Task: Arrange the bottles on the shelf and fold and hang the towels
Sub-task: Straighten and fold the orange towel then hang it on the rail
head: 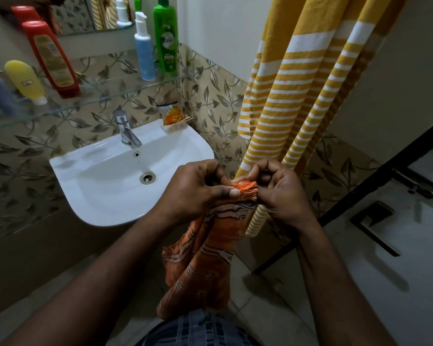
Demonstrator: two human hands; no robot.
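Two hands, left hand point(195, 193) and right hand point(283, 196), each pinch the fringed top edge of an orange towel point(210, 265), held close together just right of the sink point(98, 191). The cloth hangs bunched below. A yellow striped towel point(310, 83) hangs directly behind. A red bottle point(51, 58) and a green bottle point(166, 38) stand on the glass shelf point(125, 93).

A fringed orange towel point(210, 245) droops bunched before a hung yellow-striped towel point(298, 96); bottles point(165, 41) stand on the glass shelf point(105, 93).
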